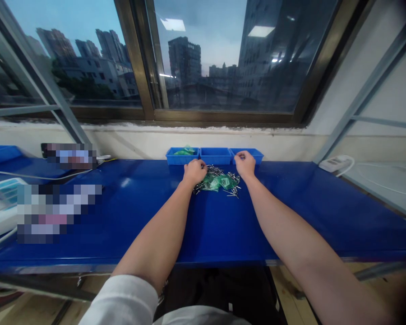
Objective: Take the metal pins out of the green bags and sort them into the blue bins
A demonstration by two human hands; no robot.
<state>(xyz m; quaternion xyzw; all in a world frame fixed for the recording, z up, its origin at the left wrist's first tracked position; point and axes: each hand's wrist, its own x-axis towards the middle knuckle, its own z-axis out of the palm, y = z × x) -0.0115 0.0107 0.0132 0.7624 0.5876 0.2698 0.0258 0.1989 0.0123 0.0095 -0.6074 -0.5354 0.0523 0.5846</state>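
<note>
A pile of thin metal pins or screws (235,180) lies on the blue table, too small to tell which. Crumpled green plastic bags (214,183) rest on top of it. At the pile's left edge is my left hand (195,172), its fingers curled together; whatever they pinch is hidden. My right hand (245,165) is raised at the pile's right side, in front of the right blue bin (258,155), thumb and fingers drawn together. Whether a small piece sits in that pinch cannot be made out.
The left blue bin (172,158) holds green bags and stands beside the middle blue bin (215,158). A phone-like device (47,151) and a white machine (0,216) are at left. A white power strip (334,163) lies at right, by a metal frame (365,99).
</note>
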